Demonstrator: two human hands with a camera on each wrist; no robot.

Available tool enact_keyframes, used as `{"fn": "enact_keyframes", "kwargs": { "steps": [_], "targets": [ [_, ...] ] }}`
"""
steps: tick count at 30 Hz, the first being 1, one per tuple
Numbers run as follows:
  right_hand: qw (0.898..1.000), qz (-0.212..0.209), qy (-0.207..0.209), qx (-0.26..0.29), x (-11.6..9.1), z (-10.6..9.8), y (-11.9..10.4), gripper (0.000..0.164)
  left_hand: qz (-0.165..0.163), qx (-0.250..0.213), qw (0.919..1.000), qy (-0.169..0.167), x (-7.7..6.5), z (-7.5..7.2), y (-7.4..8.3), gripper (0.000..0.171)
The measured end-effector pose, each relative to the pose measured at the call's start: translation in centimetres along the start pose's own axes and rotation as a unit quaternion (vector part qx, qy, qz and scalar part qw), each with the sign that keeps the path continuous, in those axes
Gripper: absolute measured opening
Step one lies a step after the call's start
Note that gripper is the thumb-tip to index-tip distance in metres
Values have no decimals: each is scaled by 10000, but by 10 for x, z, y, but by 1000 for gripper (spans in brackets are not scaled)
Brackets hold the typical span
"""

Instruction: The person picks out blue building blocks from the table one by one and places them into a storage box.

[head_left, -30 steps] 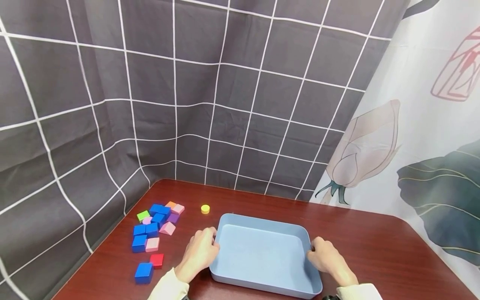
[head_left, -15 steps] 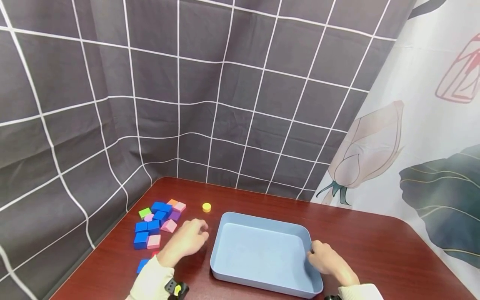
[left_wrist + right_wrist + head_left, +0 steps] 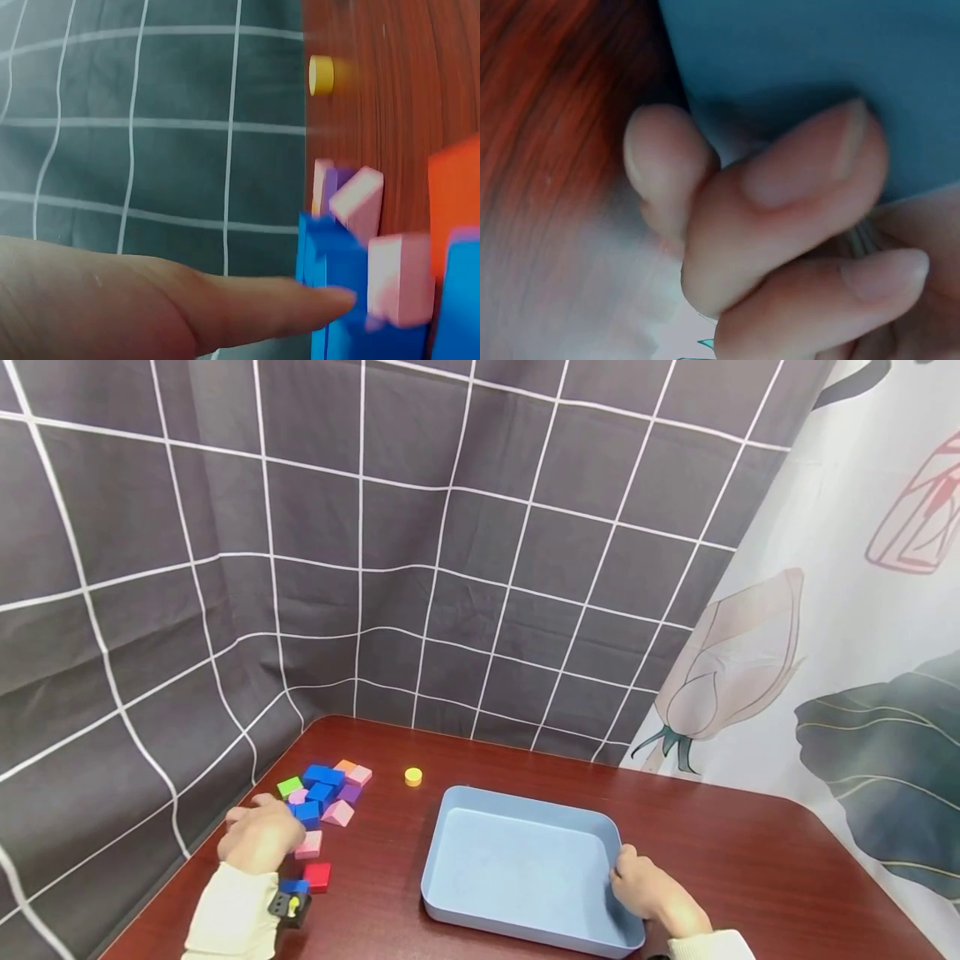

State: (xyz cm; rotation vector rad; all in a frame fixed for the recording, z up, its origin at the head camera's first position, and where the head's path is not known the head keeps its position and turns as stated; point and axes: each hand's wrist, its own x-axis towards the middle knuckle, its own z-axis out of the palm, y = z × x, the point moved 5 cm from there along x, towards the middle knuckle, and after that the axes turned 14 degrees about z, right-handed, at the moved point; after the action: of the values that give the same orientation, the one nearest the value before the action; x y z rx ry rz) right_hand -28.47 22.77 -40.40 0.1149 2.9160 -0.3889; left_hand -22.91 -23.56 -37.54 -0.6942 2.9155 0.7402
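Observation:
My left hand (image 3: 262,833) hovers at the left side of the blocks, partly covering some blue ones. In the left wrist view one straight digit (image 3: 270,307) reaches across a blue block (image 3: 345,266); whether it touches cannot be told. Beside that lies a pink block (image 3: 401,277). A red block (image 3: 317,877) and a partly hidden blue block (image 3: 293,887) are near the left wrist. At the tray's right side, my right hand (image 3: 643,883) grips the rim of the light blue rectangular tray (image 3: 525,927) with curled fingers. Nothing lies in the tray.
Farther back in the cluster are a green block (image 3: 289,787), a purple block (image 3: 349,794), a pink triangular block (image 3: 338,813) and several blue blocks. A yellow cylinder (image 3: 413,777) stands apart. A dark gridded curtain (image 3: 480,568) borders the reddish-brown table (image 3: 720,827).
My left hand has let go of the tray's left rim and moved left to the blocks. The right hand has kept its grip on the tray, which stays about where it was.

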Motion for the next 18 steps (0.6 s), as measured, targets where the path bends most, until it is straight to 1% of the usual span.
{"fn": "enact_keyframes", "kwargs": {
  "steps": [3, 6, 9, 11, 14, 18],
  "targets": [
    [9999, 81, -142, -30, 0, 1, 0, 25, -198, 63, 9993, -306, 4, 1, -9, 83],
    [9997, 108, -234, -27, 0, 0, 0, 24, -194, 187, 9985, -484, 6, 3, -10, 69],
    [9996, 75, -278, -28, 0, -1, 0, 24, -102, 225, 9984, -514, 7, 5, -9, 59],
    [9997, 53, -255, -19, 0, -1, 0, 22, -18, 221, 9987, -468, 7, 5, -8, 56],
    [9998, -15, -218, -13, 0, -1, -1, 20, 12, 194, 9990, -394, 8, 5, -7, 56],
    [9998, -100, -160, -20, 0, -1, -1, 17, -48, 152, 9992, -377, 10, 5, -9, 59]
  ]
}}
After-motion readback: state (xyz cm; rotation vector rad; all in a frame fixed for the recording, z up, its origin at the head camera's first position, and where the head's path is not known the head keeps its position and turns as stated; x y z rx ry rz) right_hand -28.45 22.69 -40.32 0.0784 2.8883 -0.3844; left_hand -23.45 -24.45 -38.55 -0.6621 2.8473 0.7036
